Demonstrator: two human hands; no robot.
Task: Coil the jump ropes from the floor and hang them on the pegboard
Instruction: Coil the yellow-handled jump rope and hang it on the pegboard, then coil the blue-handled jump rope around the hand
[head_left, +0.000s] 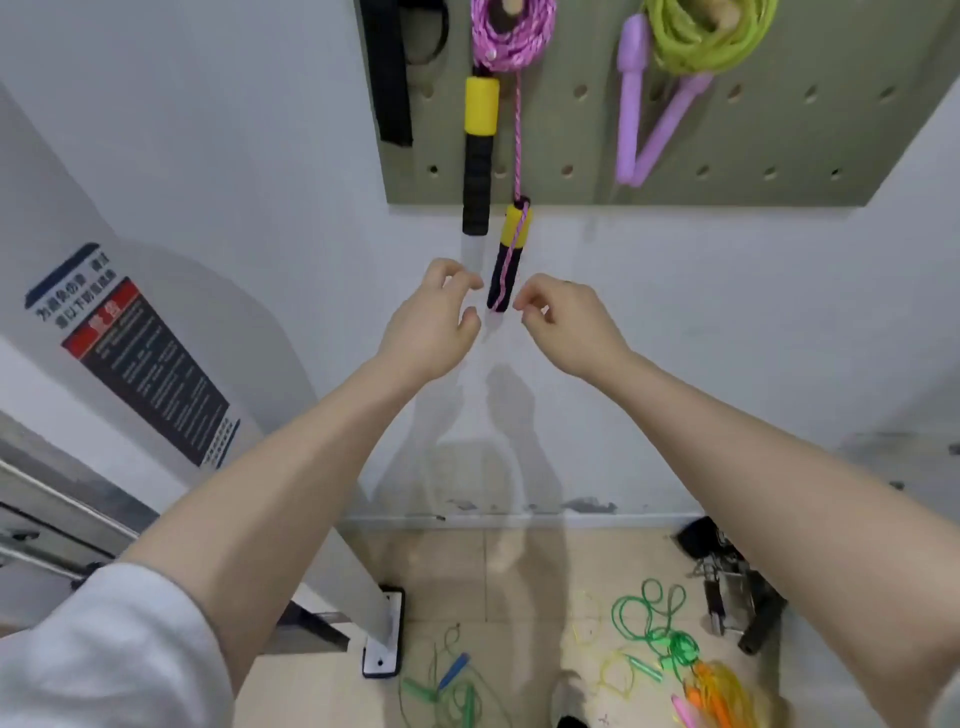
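Hanging step for the pink rope (511, 39), it seems: coil up on the pegboard (727, 156), one black and yellow handle (509, 257) dangling just below the pegboard's bottom edge. Left hand (434, 317) and right hand (566, 325) either side of that handle, fingers loosely curled, holding nothing. Green rope (711, 36) hung too, further right on the pegboard. Next, probably: bend down for the tangled ropes (660, 636) on the floor (519, 571), far below the pegboard, and coil one

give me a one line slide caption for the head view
Both hands, left hand and right hand, open beside the pink rope's dangling handle on the pegboard; ropes remain on floor.
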